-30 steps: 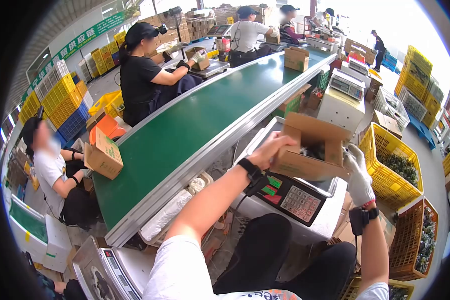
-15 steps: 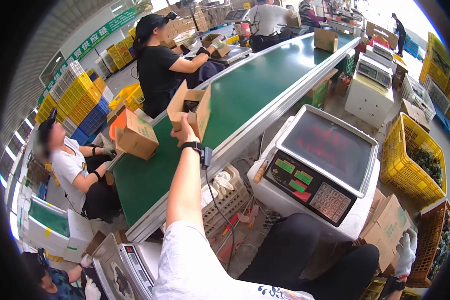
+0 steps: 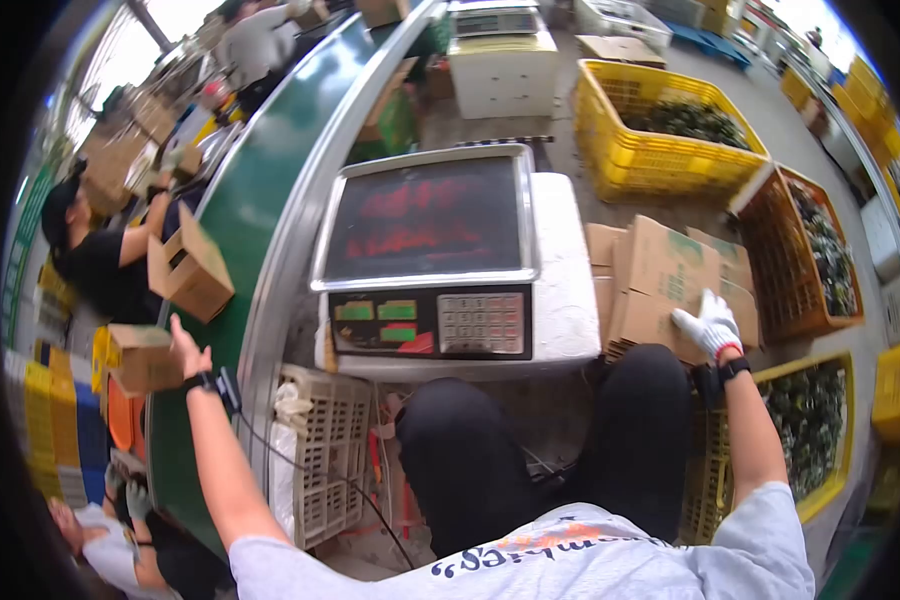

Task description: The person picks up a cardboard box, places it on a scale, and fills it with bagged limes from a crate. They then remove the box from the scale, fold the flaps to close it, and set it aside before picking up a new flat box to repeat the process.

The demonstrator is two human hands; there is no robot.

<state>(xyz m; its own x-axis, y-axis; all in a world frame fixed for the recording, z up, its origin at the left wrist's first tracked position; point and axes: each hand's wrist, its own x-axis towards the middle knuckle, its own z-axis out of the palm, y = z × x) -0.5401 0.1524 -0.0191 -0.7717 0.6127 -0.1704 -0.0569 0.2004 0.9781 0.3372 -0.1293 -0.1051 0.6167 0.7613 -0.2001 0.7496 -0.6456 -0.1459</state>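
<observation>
Over the green conveyor belt (image 3: pixel 270 160), my bare left hand (image 3: pixel 188 352) has its fingers apart and holds nothing. Just beyond its fingertips stands an open cardboard box (image 3: pixel 195 272) with its flaps up. Another cardboard box (image 3: pixel 142 358) overlaps the hand's far side in this view. My right hand (image 3: pixel 712 326), in a white glove, lies with spread fingers on a stack of flattened cardboard boxes (image 3: pixel 660 275). Between my hands, a weighing scale (image 3: pixel 430 225) with a metal-rimmed tray and keypad rests on a white foam block (image 3: pixel 570 270).
Yellow (image 3: pixel 610 165), orange (image 3: pixel 770 245) and lower yellow (image 3: pixel 840 440) crates of dark produce stand to the right. A pale plastic crate (image 3: pixel 330 450) sits below the belt. Co-workers (image 3: pixel 95 245) work across the belt. A cable runs from my left wrist.
My left hand has let go of the open box, which stays on the belt. My right hand now lies on the flattened boxes. The view has turned to the right.
</observation>
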